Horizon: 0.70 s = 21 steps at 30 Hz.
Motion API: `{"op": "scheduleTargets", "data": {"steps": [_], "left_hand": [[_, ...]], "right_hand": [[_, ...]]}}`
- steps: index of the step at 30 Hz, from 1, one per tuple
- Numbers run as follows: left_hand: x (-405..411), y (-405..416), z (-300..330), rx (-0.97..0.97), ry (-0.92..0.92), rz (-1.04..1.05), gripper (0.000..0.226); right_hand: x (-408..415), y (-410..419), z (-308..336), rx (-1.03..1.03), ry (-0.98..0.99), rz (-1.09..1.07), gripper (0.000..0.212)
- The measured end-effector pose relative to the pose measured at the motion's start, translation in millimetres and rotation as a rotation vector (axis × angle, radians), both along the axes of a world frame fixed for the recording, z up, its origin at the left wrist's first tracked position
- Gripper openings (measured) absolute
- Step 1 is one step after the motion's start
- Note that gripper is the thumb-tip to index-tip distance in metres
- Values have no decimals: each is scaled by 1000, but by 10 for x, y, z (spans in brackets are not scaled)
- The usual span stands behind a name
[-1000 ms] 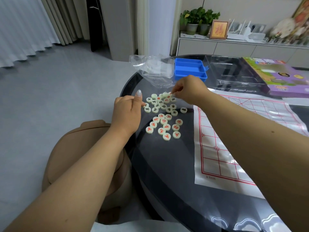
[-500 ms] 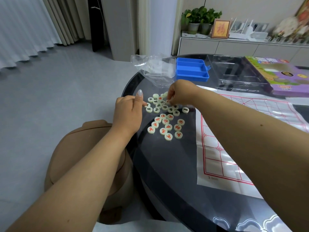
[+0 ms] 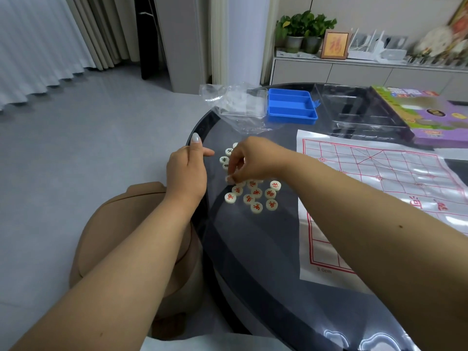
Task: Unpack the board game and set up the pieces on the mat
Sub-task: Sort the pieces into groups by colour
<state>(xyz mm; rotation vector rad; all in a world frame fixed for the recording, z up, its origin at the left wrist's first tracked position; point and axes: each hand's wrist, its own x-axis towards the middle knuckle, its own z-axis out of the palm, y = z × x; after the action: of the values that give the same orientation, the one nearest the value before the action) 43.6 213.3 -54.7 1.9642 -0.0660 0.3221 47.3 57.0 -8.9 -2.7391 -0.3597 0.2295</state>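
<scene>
Several round white game pieces (image 3: 256, 198) with red or dark characters lie in a loose cluster on the dark glass table (image 3: 253, 249). My right hand (image 3: 253, 158) reaches over the cluster and pinches one white piece (image 3: 230, 179) at its fingertips, covering part of the pile. My left hand (image 3: 188, 171) rests at the table's left rim, fingers loosely curled, holding nothing. The white mat (image 3: 374, 188) with a red grid lies flat to the right of the pieces.
A blue tray (image 3: 291, 107) and a crumpled clear plastic bag (image 3: 235, 107) sit behind the pieces. A clear plastic insert (image 3: 359, 112) and the purple game box (image 3: 435, 115) lie at the back right. A tan stool (image 3: 121, 224) stands below the table's left edge.
My right hand has moved from the far end of the cluster toward me and to the left, with a piece pinched in its fingertips. My left hand has stayed at the rim.
</scene>
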Motion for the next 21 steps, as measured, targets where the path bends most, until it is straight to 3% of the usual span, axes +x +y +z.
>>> {"op": "scheduleTargets", "data": {"steps": [3,6,12,21], "left_hand": [[12,7,-1,-1,3,-20,57],[34,-8,2,39,-9,-59,57],[113,-23,-65,98,-41,-127,60],[130,-7,-75,104,-38,-132,63]], "right_hand": [[128,-187,95,115,-95,-154,12],[337,-350,85,24,-193,-308,14],[495,-289,-12,-196,-123,-159,26],[561,-231,11,-231,-92,-62,25]]}}
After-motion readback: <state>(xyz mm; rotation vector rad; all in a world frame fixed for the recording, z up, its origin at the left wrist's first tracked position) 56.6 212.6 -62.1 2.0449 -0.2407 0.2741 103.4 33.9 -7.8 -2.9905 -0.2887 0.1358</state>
